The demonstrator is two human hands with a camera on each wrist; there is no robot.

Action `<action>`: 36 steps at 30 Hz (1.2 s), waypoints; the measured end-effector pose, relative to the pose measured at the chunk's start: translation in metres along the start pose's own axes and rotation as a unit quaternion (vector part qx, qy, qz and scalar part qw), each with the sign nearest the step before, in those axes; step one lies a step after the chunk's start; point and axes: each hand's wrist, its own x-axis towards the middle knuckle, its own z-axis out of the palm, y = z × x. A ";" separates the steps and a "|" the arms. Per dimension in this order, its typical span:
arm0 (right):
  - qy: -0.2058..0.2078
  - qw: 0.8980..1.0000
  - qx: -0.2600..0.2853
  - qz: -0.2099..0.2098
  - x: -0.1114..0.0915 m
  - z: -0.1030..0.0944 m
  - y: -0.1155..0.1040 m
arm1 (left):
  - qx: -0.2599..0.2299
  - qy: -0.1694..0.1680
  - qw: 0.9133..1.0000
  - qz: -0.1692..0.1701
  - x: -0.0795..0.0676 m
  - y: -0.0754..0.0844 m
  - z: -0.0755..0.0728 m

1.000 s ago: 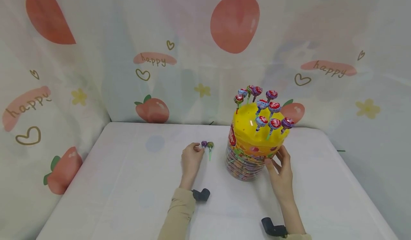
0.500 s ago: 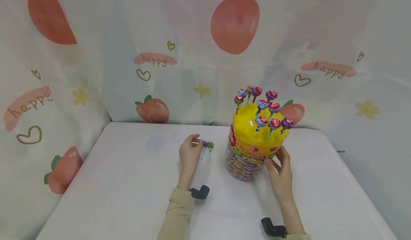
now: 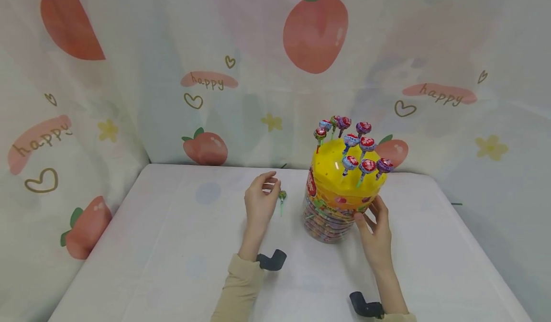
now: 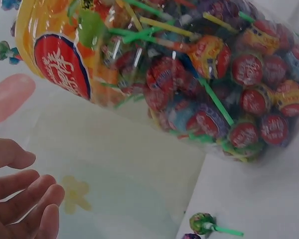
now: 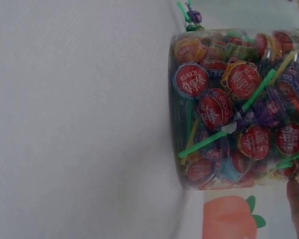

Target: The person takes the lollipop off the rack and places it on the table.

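White table (image 3: 172, 245) | left of jar (image 3: 330, 207), I saw left hand (image 3: 260, 201) empty, fingers half-curled | right hand (image 3: 376, 238) gripped jar's right side

We find the light dim, greyish and diffuse, leaving soft, faint shadows on the desk (image 3: 181, 274). White glints streak the jar (image 4: 97, 59) in the left wrist view; our right wrist view looks dull and slightly soft.

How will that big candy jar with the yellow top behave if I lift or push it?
The candy jar is probably fairly heavy, being packed with wrapped lollipops. Its shiny, smooth-looking wall may feel slippery. Standing taller than it is wide, it could tip if pushed high up.
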 end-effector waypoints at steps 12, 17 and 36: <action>-0.010 1.000 -0.001 -0.001 0.002 0.003 -0.004 | -0.054 -0.021 0.995 0.076 -0.003 0.045 -0.008; -0.010 1.000 -0.002 0.000 0.002 0.002 -0.003 | -0.069 -0.032 0.991 0.109 -0.005 0.064 -0.009; -0.004 1.000 -0.004 -0.004 0.000 -0.002 -0.001 | -0.127 -0.098 0.974 0.158 -0.014 0.108 0.014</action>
